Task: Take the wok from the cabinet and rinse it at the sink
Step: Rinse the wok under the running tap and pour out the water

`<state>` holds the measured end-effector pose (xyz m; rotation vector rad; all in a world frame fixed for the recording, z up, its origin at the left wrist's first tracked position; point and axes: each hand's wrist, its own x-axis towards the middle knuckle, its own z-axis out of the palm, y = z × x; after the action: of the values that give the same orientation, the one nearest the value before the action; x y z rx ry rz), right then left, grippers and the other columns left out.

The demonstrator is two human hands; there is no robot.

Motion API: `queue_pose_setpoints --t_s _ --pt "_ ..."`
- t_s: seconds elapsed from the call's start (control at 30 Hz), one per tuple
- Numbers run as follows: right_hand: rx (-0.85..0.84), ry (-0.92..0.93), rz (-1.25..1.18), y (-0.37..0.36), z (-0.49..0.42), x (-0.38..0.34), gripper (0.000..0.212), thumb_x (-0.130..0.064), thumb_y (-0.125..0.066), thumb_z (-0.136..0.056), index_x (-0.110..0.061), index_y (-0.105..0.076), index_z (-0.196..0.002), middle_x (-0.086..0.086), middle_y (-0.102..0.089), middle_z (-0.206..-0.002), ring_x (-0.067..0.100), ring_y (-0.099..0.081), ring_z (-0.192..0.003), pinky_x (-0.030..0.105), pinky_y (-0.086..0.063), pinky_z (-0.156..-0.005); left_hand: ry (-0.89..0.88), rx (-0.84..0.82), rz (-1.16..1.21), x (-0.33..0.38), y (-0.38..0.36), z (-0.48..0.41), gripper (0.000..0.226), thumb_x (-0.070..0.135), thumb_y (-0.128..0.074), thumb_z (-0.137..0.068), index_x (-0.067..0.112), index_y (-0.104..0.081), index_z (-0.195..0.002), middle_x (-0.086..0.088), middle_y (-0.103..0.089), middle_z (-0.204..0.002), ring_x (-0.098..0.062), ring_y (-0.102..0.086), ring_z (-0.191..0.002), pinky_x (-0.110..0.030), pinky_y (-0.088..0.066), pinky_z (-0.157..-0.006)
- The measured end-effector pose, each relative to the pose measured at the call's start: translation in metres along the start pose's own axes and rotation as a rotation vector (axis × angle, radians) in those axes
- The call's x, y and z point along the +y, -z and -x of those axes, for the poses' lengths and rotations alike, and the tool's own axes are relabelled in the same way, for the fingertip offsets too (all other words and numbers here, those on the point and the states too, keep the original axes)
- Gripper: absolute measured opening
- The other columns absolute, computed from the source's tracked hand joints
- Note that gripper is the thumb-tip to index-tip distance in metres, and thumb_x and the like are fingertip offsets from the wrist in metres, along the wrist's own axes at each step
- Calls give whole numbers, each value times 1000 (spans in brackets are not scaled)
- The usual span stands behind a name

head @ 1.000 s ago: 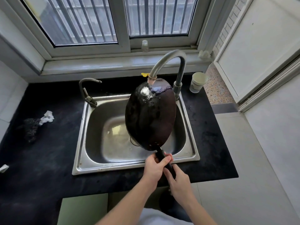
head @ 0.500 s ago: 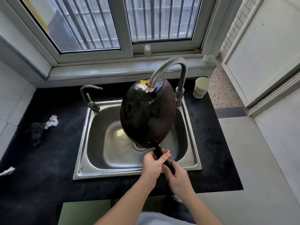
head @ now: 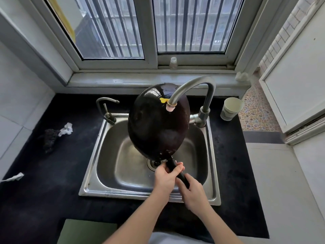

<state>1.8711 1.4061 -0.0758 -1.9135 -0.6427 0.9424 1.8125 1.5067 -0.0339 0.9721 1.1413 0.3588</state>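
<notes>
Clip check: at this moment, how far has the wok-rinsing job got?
Done: the wok is out of the cabinet and over the sink. In hand: left hand and right hand both grip its handle, tilting it with the outer side towards the camera, beneath the faucet spout; its upper part looks wet, though no stream is clearly visible. Left: finishing the rinse, probably the inside too.

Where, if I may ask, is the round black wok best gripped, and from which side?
Probably by its black stick handle, from the steel sink's near edge: the round black wok stands tilted, handle pointing down towards the person, and its wide glossy bowl offers no purchase. The left hand and right hand grip there.
</notes>
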Motion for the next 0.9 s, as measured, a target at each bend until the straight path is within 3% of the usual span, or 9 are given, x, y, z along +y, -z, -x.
queue_pose_setpoints --t_s 0.17,0.43,0.53,0.7,0.9 --pt "-57 -3 -13 6 -9 -4 13 -38 -59 -96 -27 -62 -90 3 -66 -67 10 -54 -52 28 -48 -50 -17 46 -24 4 -4 -7 13 8 -72 -85 12 -71 -97 -2 -79 -90 -13 -73 -92 -30 -55 -91" --pt "-90 -8 -10 0 -3 -6 17 -40 -58 -96 -24 -62 -91 4 -66 -66 11 -55 -51 32 -48 -52 -15 81 -36 -4 5 -7 10 7 -74 -83 9 -72 -93 -6 -78 -88 -18 -74 -91 -34 -56 -90" --pt "-90 -25 -12 -8 6 -7 17 -41 -58 -96 -25 -62 -91 3 -67 -67 8 -55 -51 27 -48 -51 -14 71 -44 -10 14 -3 10 7 -75 -82 8 -73 -92 -6 -78 -85 -20 -73 -91 -34 -56 -89" --pt "-87 -45 -19 -25 25 -10 14 -38 -58 -97 -27 -62 -90 -2 -64 -65 5 -54 -51 23 -44 -50 11 53 -38 -17 32 8 11 6 -73 -84 5 -71 -95 -8 -77 -87 -18 -72 -86 -26 -56 -76" --pt "-40 -82 85 -45 49 -10 6 -38 -60 -96 -33 -61 -96 -4 -69 -75 3 -62 -61 17 -48 -56 50 14 -55 -30 54 20 16 11 -76 -83 7 -71 -97 -9 -78 -90 -22 -73 -92 -35 -57 -82"
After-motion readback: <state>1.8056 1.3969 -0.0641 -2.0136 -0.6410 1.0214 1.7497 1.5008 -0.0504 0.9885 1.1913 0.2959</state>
